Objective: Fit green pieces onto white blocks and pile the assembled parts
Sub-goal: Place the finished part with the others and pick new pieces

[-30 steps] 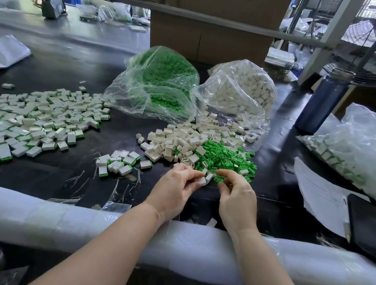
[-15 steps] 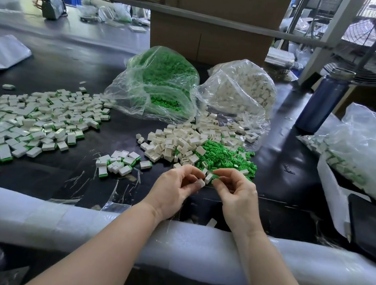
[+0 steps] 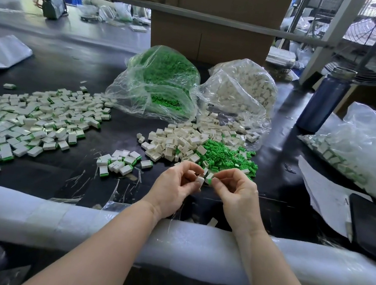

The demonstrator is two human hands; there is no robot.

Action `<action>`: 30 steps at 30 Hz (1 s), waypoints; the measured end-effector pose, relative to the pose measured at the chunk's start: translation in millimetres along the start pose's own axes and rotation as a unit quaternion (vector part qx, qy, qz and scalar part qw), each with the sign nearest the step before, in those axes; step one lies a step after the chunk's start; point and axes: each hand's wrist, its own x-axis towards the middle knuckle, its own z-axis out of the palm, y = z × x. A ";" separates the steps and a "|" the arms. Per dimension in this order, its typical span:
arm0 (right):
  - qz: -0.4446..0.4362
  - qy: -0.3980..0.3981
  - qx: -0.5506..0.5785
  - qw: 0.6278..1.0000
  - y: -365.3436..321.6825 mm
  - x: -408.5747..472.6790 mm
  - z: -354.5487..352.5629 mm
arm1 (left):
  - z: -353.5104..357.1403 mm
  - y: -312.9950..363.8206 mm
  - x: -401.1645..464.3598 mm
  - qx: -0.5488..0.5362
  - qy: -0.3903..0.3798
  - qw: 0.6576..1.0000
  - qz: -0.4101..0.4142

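Note:
My left hand pinches a white block at its fingertips. My right hand pinches a small green piece right beside that block, the two almost touching. Just beyond my hands lie loose white blocks and loose green pieces in one heap. A small cluster of assembled parts sits to the left of my hands. A wide spread of assembled parts covers the left of the black table.
A clear bag of green pieces and a clear bag of white blocks stand behind the heap. A blue bottle, another bag of parts, paper and a black tablet lie right. A white foam roll lines the near edge.
Both hands lifted slightly off the heap and drew toward me. The right hand came away from the green pile with a green piece and brought it up to the block in the left.

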 end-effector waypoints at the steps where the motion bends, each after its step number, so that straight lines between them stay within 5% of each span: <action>1: 0.004 0.001 0.001 1.000 0.4 0.2 -0.1 | -0.1 0.2 -0.1 -0.003 0.001 1.000 0.000; 30: 0.014 -0.053 0.016 0.998 -3.0 -2.5 1.4 | -4.6 2.6 -0.4 -0.107 -0.012 0.994 -0.029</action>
